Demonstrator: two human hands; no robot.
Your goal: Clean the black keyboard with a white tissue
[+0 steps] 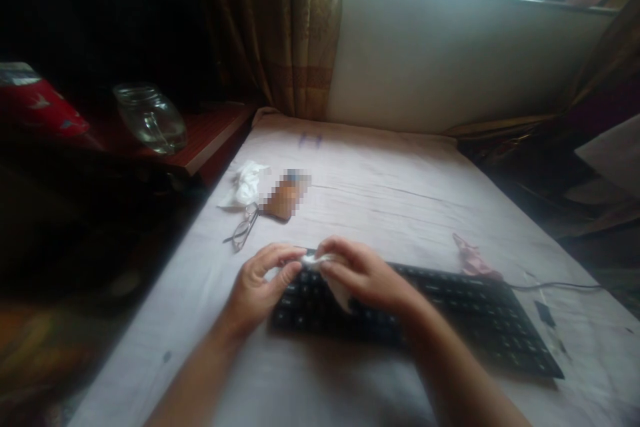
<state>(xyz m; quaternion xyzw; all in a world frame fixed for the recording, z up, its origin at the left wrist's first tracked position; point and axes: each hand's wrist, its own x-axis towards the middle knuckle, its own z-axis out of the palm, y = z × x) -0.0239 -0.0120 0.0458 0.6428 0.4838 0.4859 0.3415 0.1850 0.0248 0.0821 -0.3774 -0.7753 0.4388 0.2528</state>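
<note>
A black keyboard [465, 320] lies on a pale cloth-covered surface [400, 193] in front of me. My right hand [363, 275] is closed on a small white tissue [327, 272] and presses it against the keys at the keyboard's left end. My left hand [260, 280] rests at the keyboard's left edge, fingers curled, its thumb and fingertips touching the same tissue. A thin cable [560, 287] runs off to the right from the keyboard.
A pair of glasses [243, 229], a crumpled white tissue [246, 183] and a small brown object [286, 197] lie beyond my left hand. A pink scrap [473, 260] sits behind the keyboard. A glass jar [150, 117] stands on a dark side table [210, 137] at left.
</note>
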